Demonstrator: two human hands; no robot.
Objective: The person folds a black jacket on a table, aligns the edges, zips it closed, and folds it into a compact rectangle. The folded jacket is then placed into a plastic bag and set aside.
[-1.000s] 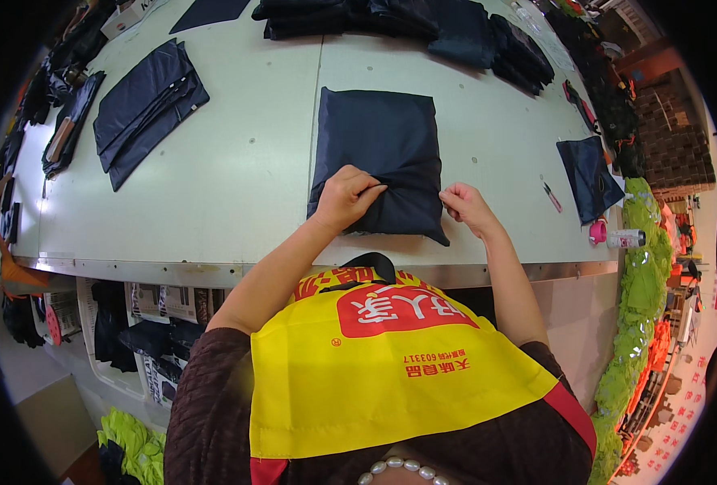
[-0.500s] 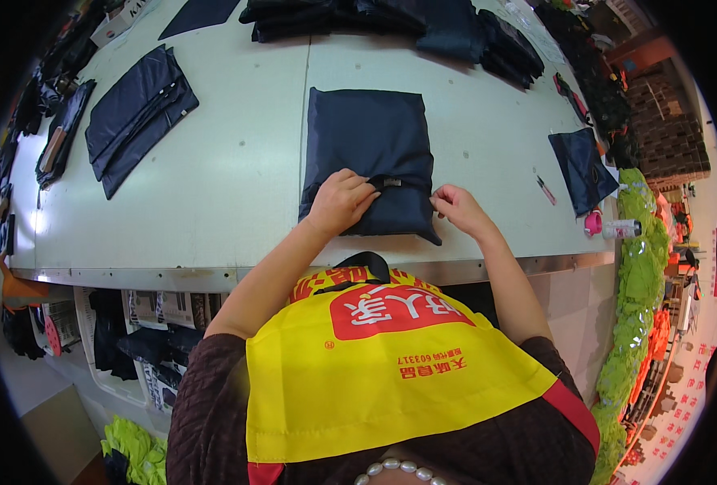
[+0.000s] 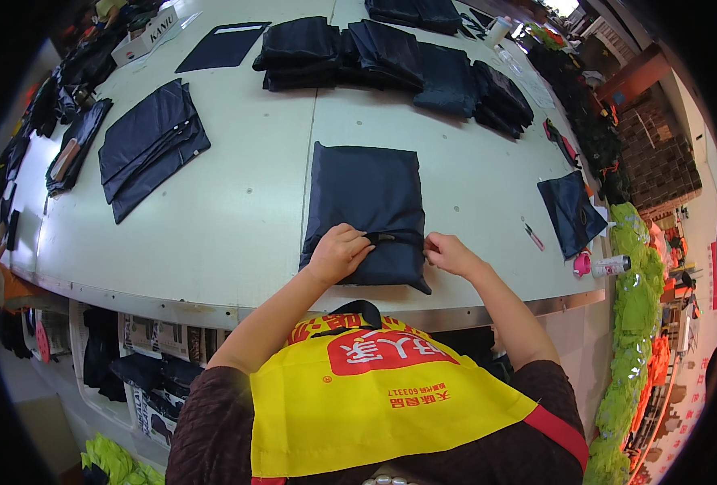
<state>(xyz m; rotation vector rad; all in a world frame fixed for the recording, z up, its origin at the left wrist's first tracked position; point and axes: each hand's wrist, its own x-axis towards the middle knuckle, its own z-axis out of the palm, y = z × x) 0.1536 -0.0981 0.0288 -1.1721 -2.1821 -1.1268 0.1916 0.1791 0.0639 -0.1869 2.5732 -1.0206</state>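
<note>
A folded dark navy fabric bundle (image 3: 366, 190) lies flat on the table before me, its near edge close to the table's front edge. A black band (image 3: 399, 238) with a small tag runs across its lower part. My left hand (image 3: 342, 252) rests on the bundle's lower left, fingers closed on the band's left end. At the bundle's right edge, my right hand (image 3: 451, 254) pinches the fabric between thumb and fingertips. What lies under the left fingers is hidden.
Stacks of folded dark fabric (image 3: 383, 52) stand at the table's (image 3: 237, 218) far side. More folded pieces (image 3: 152, 141) lie on the left. To the right are a pen-like tool (image 3: 534, 237), a dark pouch (image 3: 570, 212), a pink item (image 3: 582, 264) and a bottle (image 3: 611, 265).
The view has tilted up, so the table and bundle appear lower and more of the far stacks shows. Both hands keep nearly the same places on the bundle.
</note>
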